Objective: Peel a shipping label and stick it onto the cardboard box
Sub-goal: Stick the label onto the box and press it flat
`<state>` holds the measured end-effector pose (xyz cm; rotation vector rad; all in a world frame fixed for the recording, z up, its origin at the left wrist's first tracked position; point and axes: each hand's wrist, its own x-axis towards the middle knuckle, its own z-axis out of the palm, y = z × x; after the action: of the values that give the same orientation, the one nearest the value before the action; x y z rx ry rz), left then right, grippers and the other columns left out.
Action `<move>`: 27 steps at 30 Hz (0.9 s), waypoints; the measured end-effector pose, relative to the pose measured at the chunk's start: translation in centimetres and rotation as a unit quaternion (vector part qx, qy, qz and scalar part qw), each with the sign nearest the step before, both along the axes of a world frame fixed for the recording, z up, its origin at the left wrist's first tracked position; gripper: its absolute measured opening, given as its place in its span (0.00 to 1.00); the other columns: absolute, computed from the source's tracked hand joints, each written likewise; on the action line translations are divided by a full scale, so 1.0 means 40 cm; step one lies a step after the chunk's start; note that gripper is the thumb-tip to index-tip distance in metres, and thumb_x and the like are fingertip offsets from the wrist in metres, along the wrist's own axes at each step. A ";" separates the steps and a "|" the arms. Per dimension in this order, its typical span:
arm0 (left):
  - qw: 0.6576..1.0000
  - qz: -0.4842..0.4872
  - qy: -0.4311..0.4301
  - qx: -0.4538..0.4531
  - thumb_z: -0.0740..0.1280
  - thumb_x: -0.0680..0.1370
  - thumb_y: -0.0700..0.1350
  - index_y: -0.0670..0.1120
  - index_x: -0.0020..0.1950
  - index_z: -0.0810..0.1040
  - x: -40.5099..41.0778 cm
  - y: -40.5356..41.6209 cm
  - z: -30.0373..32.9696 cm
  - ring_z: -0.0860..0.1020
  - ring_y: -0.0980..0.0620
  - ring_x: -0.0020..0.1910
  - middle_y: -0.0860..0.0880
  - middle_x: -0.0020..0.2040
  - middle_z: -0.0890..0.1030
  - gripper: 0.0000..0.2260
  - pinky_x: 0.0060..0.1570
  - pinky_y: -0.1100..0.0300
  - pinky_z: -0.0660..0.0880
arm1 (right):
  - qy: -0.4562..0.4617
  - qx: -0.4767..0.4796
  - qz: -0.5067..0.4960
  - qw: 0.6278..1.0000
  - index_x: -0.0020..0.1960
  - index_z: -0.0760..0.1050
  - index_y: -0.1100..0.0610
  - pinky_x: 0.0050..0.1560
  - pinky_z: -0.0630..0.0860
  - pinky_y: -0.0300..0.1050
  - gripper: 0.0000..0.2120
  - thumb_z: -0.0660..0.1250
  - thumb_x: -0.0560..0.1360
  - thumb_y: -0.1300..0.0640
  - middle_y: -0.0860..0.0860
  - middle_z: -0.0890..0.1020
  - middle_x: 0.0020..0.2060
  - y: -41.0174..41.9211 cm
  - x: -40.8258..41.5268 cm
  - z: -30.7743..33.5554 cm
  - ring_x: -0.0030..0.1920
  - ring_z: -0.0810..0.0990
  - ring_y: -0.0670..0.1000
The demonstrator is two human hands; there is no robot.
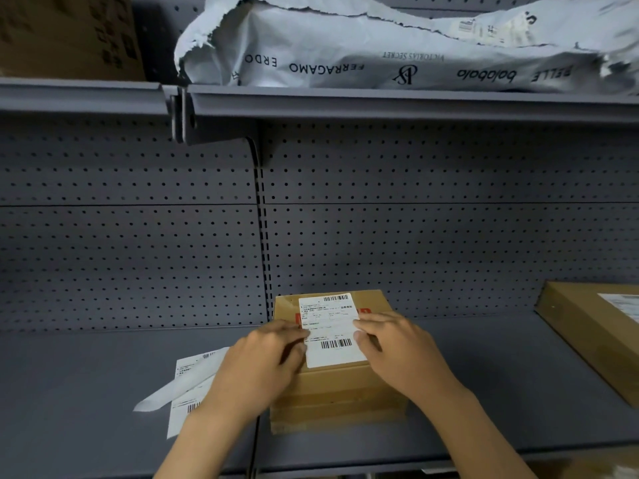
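Note:
A small brown cardboard box [337, 392] stands on the grey shelf [86, 392], near its middle. A white shipping label [330, 328] with barcodes lies flat on the box's top. My left hand [257, 369] rests on the box's left side, its fingertips on the label's left edge. My right hand [401, 350] lies on the right side, fingers pressing the label's right edge. Neither hand holds anything.
Left of the box lie another label sheet [185, 388] and a loose strip of white backing paper [179, 385]. A flat brown box [587, 337] with a label sits at the right. A grey mailing bag [380, 46] fills the upper shelf; a pegboard wall is behind.

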<state>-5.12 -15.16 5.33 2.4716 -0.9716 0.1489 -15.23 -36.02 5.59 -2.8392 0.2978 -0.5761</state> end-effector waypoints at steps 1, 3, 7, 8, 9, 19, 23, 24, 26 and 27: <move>1.000 -0.004 -0.005 -0.008 0.60 0.81 0.57 0.63 0.67 0.78 -0.006 -0.011 0.002 0.79 0.57 0.63 0.66 0.67 0.77 0.16 0.60 0.56 0.76 | -0.003 0.006 0.011 1.000 0.68 0.77 0.45 0.65 0.69 0.39 0.18 0.57 0.81 0.47 0.40 0.76 0.69 0.016 0.005 0.001 0.71 0.69 0.42; 1.000 -0.017 -0.011 -0.021 0.59 0.80 0.57 0.61 0.67 0.78 -0.023 -0.034 0.005 0.80 0.56 0.61 0.65 0.66 0.78 0.17 0.58 0.55 0.77 | -0.008 0.014 0.042 0.999 0.68 0.76 0.47 0.66 0.65 0.36 0.18 0.58 0.81 0.48 0.40 0.76 0.69 0.051 0.011 0.001 0.71 0.70 0.43; 0.998 -0.036 -0.048 0.016 0.58 0.81 0.56 0.60 0.70 0.76 -0.045 -0.058 0.001 0.79 0.55 0.62 0.63 0.68 0.77 0.18 0.55 0.56 0.78 | -0.005 0.005 0.054 0.999 0.67 0.77 0.48 0.64 0.70 0.39 0.18 0.59 0.80 0.48 0.41 0.79 0.67 0.079 0.004 -0.011 0.68 0.72 0.42; 0.998 -0.035 -0.051 0.022 0.57 0.82 0.56 0.60 0.70 0.75 -0.045 -0.054 -0.002 0.79 0.56 0.63 0.63 0.68 0.77 0.18 0.55 0.56 0.78 | -0.006 0.006 0.048 0.999 0.67 0.78 0.47 0.63 0.70 0.39 0.18 0.59 0.80 0.47 0.41 0.79 0.66 0.073 -0.002 -0.012 0.68 0.72 0.42; 0.998 -0.033 -0.051 0.024 0.57 0.82 0.58 0.61 0.70 0.75 -0.044 -0.048 -0.006 0.79 0.56 0.63 0.64 0.68 0.77 0.18 0.55 0.56 0.78 | -0.006 0.006 0.040 0.999 0.67 0.78 0.46 0.64 0.70 0.38 0.18 0.58 0.80 0.47 0.40 0.79 0.66 0.064 -0.011 -0.012 0.68 0.72 0.42; 0.999 -0.017 -0.041 0.031 0.58 0.82 0.59 0.61 0.68 0.78 -0.044 -0.013 0.006 0.80 0.55 0.61 0.64 0.68 0.77 0.17 0.55 0.54 0.79 | -0.017 -0.027 -0.003 0.999 0.66 0.78 0.47 0.61 0.73 0.40 0.17 0.57 0.82 0.48 0.42 0.80 0.65 -0.005 -0.058 -0.021 0.67 0.74 0.43; 0.998 -0.034 -0.053 0.026 0.58 0.82 0.58 0.60 0.68 0.77 -0.070 -0.038 0.013 0.80 0.55 0.62 0.63 0.68 0.78 0.17 0.57 0.55 0.78 | -0.042 -0.020 0.045 0.998 0.63 0.81 0.50 0.61 0.72 0.37 0.17 0.58 0.81 0.49 0.44 0.83 0.61 0.061 -0.042 -0.023 0.63 0.77 0.44; 0.997 -0.043 -0.054 0.029 0.58 0.82 0.58 0.60 0.69 0.76 -0.078 -0.042 0.012 0.79 0.55 0.63 0.62 0.68 0.78 0.17 0.57 0.55 0.78 | -0.041 -0.017 0.058 0.997 0.63 0.81 0.51 0.62 0.74 0.38 0.18 0.57 0.80 0.49 0.44 0.83 0.60 0.077 -0.039 -0.027 0.63 0.77 0.44; 0.996 -0.055 -0.056 0.039 0.57 0.82 0.56 0.61 0.70 0.74 -0.089 -0.039 0.006 0.78 0.55 0.65 0.62 0.69 0.77 0.17 0.57 0.56 0.78 | -0.038 -0.013 0.065 0.997 0.63 0.80 0.51 0.62 0.76 0.41 0.20 0.56 0.79 0.48 0.44 0.83 0.61 0.093 -0.041 -0.036 0.63 0.77 0.44; 0.996 -0.058 -0.053 0.041 0.57 0.82 0.56 0.61 0.72 0.74 -0.088 -0.031 0.001 0.76 0.57 0.67 0.63 0.71 0.76 0.18 0.59 0.57 0.77 | -0.038 -0.014 0.061 0.997 0.64 0.80 0.51 0.62 0.75 0.40 0.21 0.55 0.79 0.48 0.44 0.83 0.61 0.092 -0.046 -0.038 0.63 0.77 0.44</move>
<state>-8.64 -16.40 5.36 2.4950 -1.1868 0.2078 -17.06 -32.35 4.09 -2.8292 0.1028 -0.6659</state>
